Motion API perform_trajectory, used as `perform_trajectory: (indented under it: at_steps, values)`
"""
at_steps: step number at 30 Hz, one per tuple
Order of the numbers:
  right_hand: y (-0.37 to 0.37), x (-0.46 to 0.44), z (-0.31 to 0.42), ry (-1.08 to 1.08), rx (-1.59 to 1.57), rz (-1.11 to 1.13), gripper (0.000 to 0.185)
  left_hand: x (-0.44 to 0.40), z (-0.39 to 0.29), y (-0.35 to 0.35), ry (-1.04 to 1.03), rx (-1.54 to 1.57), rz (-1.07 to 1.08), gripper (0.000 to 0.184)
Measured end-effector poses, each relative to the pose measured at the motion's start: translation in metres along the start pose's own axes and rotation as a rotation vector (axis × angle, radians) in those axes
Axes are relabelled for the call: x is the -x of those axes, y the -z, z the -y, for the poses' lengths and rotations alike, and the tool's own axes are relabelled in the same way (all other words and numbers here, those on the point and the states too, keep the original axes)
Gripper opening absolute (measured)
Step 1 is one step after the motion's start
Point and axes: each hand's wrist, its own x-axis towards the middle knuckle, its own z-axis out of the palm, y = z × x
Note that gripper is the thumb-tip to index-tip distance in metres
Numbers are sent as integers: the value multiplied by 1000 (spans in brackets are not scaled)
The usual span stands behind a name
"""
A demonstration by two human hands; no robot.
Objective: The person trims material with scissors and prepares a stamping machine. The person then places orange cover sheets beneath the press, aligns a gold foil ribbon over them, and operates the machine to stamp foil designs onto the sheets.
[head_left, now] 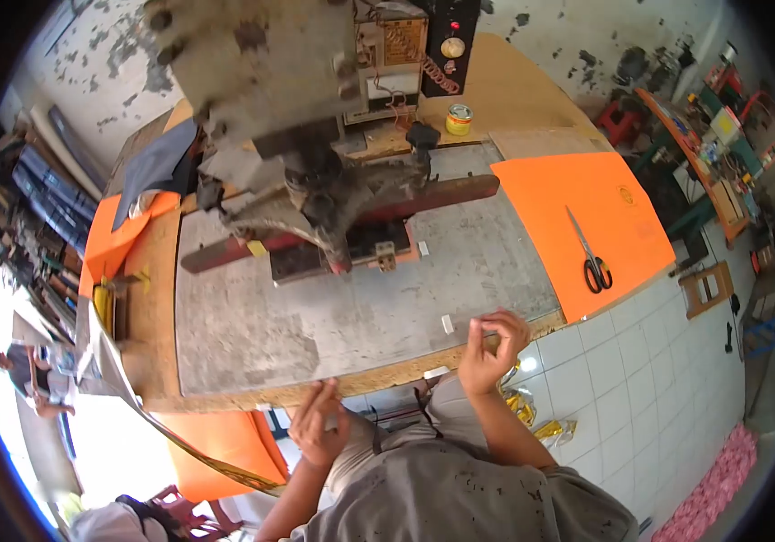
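My left hand is over the front edge of the worktable, fingers bent and loosely apart, with nothing visible in it. My right hand hovers at the front right edge, thumb and fingertips brought together; anything between them is too small to make out. Close to its fingertips, a small white strip lies on the grey metal plate. Beyond both hands stands a heavy press with a long dark-red bar. A small brass-coloured block sits under the bar, beside another white piece.
Black-handled scissors lie on an orange sheet at right. Behind are a yellow tin and a control box with a red light. More orange material and dark cloth lie at left. Another person sits far left.
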Motion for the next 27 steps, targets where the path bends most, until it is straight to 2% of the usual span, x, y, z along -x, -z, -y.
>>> perform_trajectory:
  at_steps: [4, 7, 8, 10, 12, 13, 14, 16, 17, 20, 22, 27]
  values:
    - [22, 5, -4, 154, -171, 171, 20, -1, -28, -2, 24, -112, -90, 15]
    - [42, 13, -8, 163, -307, 284, 22, 14, -57, -1, 70, -48, -164, 14]
    - [51, 21, -3, 119, -387, 349, 22, 17, -72, -3, 60, 80, -194, 10]
    - [76, 42, 13, 35, -535, 476, 22, 38, -102, 2, 141, 352, -3, 30]
    - [97, 48, 35, 288, -675, 654, 22, 33, -143, -4, 309, 810, -22, 55]
    - [104, 62, 43, 341, -749, 756, 34, 29, -158, -3, 389, 1046, -33, 68]
    - [109, 79, 52, 396, -821, 856, 48, 28, -164, 3, 402, 1126, -36, 73]
    - [114, 119, 65, 280, -975, 1003, 68, 32, -173, 16, 429, 1291, -35, 83]
    - [117, 130, 68, 218, -1048, 1072, 79, 36, -178, 17, 493, 1223, -70, 87]
    - [116, 108, 78, 197, -1139, 1204, 93, 41, -202, 13, 380, 1048, -220, 93]
    - [114, 96, 90, 208, -1143, 1188, 93, 68, -188, 9, 290, 1028, -138, 97]
    - [106, 87, 107, 101, -1213, 1179, 95, 81, -181, 19, 282, 924, 41, 97]
